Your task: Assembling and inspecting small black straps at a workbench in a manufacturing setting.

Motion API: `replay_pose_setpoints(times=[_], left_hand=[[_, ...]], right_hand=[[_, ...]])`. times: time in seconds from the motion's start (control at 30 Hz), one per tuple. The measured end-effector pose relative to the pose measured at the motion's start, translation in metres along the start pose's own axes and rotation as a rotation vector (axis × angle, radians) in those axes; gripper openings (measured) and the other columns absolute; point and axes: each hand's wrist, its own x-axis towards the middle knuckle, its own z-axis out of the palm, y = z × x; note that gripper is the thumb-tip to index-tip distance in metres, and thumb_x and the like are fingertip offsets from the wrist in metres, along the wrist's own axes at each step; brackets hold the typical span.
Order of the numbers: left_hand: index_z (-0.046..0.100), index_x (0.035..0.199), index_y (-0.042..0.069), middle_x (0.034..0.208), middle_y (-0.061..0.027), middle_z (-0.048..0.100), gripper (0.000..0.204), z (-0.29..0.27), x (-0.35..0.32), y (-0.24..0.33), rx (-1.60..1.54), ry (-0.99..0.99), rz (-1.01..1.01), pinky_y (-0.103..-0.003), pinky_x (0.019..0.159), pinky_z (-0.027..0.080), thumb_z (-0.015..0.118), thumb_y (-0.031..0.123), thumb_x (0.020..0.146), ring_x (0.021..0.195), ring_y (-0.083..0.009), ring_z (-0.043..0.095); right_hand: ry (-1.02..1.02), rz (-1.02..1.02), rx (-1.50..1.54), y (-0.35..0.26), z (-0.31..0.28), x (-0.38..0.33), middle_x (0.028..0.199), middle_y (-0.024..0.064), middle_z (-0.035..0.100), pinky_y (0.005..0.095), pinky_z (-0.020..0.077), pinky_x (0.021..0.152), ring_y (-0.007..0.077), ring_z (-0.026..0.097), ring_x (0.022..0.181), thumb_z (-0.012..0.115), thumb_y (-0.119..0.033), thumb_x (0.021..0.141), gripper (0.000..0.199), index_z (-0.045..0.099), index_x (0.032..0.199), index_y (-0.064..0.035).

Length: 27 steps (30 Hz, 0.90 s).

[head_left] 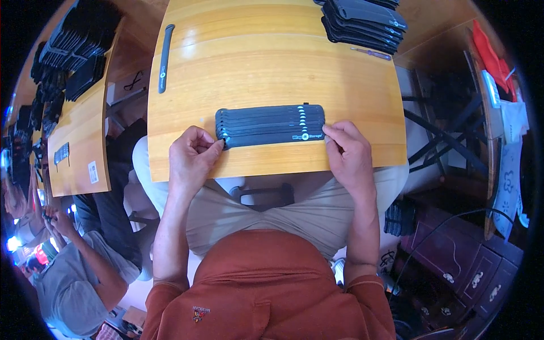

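Note:
A set of dark straps (pixel 263 126) lies near the table's front edge, overlapping in a neat fan, with pale printed marks towards the right ends. At the front left corner of the set, my left hand (pixel 192 156) pinches the strap ends between thumb and fingers. My right hand (pixel 349 152) grips the right end in the same way, thumb and forefinger at its edge. The straps rest on the wooden table (pixel 272 68) between both hands. Farther off on the left, a single dark strap (pixel 165 59) lies lengthwise on its own.
Stacked dark straps (pixel 362 25) stand at the back right, with a purple-handled screwdriver (pixel 372 54) before them. On the left, another table (pixel 85 136) carries dark piles (pixel 79 37). A person in grey (pixel 85 277) sits there. Dark drawers (pixel 459 260) stand at the lower right.

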Motion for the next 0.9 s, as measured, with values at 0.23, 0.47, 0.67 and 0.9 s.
replay_pose_setpoints(times=[0.23,0.47,0.67,0.9], left_hand=[[0.061,0.085,0.001,0.071,0.0000,0.063,0.016,0.000,0.000,-0.001,0.023,-0.002,0.003,-0.022,0.055,0.043,0.076,0.001,0.089,0.062,-0.0050,0.054],[0.062,0.085,0.001,0.071,-0.0005,0.063,0.015,-0.002,0.000,0.000,0.046,0.000,-0.002,-0.023,0.055,0.044,0.077,0.001,0.088,0.063,-0.0053,0.055],[0.063,0.085,0.000,0.071,-0.0011,0.065,0.014,-0.002,-0.001,0.001,0.025,0.010,0.005,-0.023,0.058,0.047,0.077,0.002,0.087,0.065,-0.0063,0.057],[0.065,0.084,-0.001,0.071,-0.0023,0.065,0.015,-0.001,-0.002,0.003,0.113,0.021,0.032,-0.025,0.060,0.050,0.079,0.004,0.085,0.064,-0.0076,0.059]], right_hand=[[0.044,-0.106,-0.175,0.000,0.008,-0.009,0.100,0.0157,0.065,0.0431,0.0569,0.074,0.0334,0.069,0.087,0.066,0.001,0.088,0.020,0.072,0.107,0.0046],[0.059,-0.139,-0.192,-0.001,0.010,-0.009,0.100,0.0147,0.065,0.0433,0.0568,0.075,0.0330,0.069,0.086,0.066,0.002,0.087,0.019,0.072,0.105,0.0058],[0.080,-0.186,-0.199,0.001,0.011,-0.008,0.102,0.0145,0.066,0.0426,0.0568,0.077,0.0327,0.069,0.090,0.067,0.003,0.086,0.017,0.071,0.102,0.0051],[0.093,-0.193,-0.244,-0.001,0.011,-0.009,0.104,0.0148,0.067,0.0428,0.0566,0.079,0.0334,0.069,0.091,0.066,0.004,0.086,0.016,0.072,0.101,0.0046]])
